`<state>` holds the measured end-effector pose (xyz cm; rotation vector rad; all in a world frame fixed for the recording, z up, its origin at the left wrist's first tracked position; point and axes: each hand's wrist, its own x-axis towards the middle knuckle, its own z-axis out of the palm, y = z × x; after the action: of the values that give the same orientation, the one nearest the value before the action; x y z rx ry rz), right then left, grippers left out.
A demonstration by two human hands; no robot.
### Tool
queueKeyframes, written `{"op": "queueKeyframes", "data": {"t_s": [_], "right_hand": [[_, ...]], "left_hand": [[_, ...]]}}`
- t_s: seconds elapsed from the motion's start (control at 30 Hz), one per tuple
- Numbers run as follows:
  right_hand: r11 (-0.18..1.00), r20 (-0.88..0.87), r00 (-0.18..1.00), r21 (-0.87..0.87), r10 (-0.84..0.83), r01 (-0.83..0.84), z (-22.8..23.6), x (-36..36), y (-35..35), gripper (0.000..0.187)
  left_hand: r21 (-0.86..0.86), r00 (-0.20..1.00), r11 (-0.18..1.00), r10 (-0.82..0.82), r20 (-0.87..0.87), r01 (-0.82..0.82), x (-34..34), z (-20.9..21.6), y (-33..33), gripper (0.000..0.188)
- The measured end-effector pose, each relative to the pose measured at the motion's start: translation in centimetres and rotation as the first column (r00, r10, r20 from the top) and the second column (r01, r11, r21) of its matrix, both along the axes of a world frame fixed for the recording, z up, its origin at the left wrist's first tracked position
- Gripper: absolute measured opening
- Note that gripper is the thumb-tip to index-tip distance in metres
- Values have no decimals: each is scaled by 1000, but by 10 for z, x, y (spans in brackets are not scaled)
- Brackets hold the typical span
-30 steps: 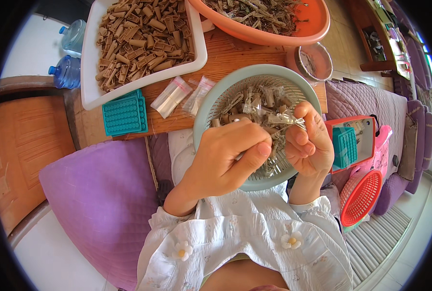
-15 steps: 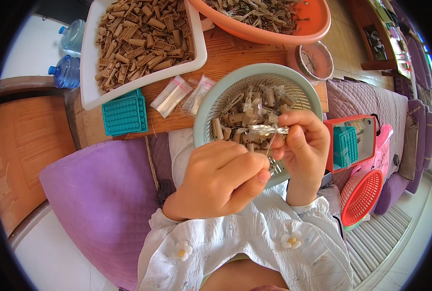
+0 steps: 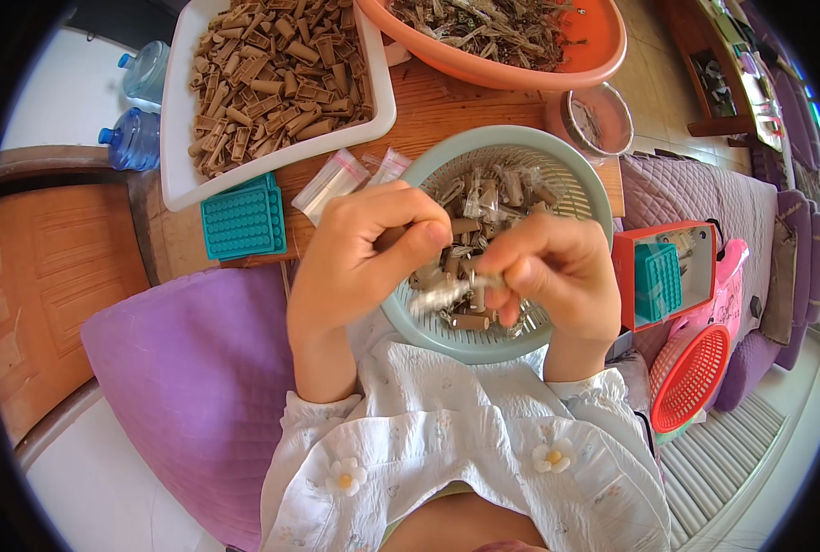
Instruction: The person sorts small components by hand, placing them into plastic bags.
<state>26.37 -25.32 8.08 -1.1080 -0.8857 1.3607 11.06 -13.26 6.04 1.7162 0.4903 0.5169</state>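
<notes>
Packets, small and clear, are the things in hand: one (image 3: pixel 442 296) is pinched in the fingertips of the right hand (image 3: pixel 557 276), blurred, just over the near side of the sieve bowl.

Largest in view is the purple cushion (image 3: pixel 189 368) at the lower left, beside the person's white blouse (image 3: pixel 465 460). Beyond it stands the wooden table (image 3: pixel 437 110), bearing a white tray (image 3: pixel 182 138) heaped with short brown sticks (image 3: pixel 276 64) and, at the far edge, an orange basin (image 3: pixel 603 55) of thin dried stalks. The pale green sieve bowl (image 3: pixel 594 193) sits at the table's near edge, partly over the lap, holding a pile of filled packets (image 3: pixel 497 198).

Left hand (image 3: pixel 355 258) is curled closed over the bowl's left rim, fingers bent round a small brown piece that is mostly hidden. Right hand is clenched likewise, thumb and fingers meeting on the packet.

Right of the bowl lies a red box (image 3: pixel 676 244) with a teal grid block (image 3: pixel 658 281) in it, and below that a red mesh basket (image 3: pixel 695 377). Another teal grid block (image 3: pixel 242 221) rests on the table under the tray, with two empty clear bags (image 3: pixel 332 179) just beside it. Two blue water bottles (image 3: pixel 138 110) stand left of the tray.
</notes>
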Motion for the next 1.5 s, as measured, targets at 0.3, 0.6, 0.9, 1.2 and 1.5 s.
{"op": "queueKeyframes", "data": {"t_s": [0.3, 0.6, 0.9, 1.2, 1.5], "right_hand": [[958, -334, 901, -24, -278, 286, -18, 2, 16, 18], [960, -520, 813, -57, -262, 273, -10, -9, 21, 18], [920, -242, 922, 176, -304, 349, -6, -13, 19, 17], [855, -447, 889, 418, -101, 307, -13, -6, 43, 12], [854, -553, 829, 391, -79, 342, 1, -10, 52, 12]], "left_hand": [[-137, 943, 940, 325, 67, -314, 3, -15, -41, 10], [-3, 946, 946, 325, 2, -325, 6, -3, -53, 4], [238, 919, 889, 363, 157, -392, 1, -8, -38, 4], [341, 835, 775, 413, 364, -532, 11, 1, -6, 6], [134, 853, 859, 450, 265, -494, 31, 2, 0, 16]]}}
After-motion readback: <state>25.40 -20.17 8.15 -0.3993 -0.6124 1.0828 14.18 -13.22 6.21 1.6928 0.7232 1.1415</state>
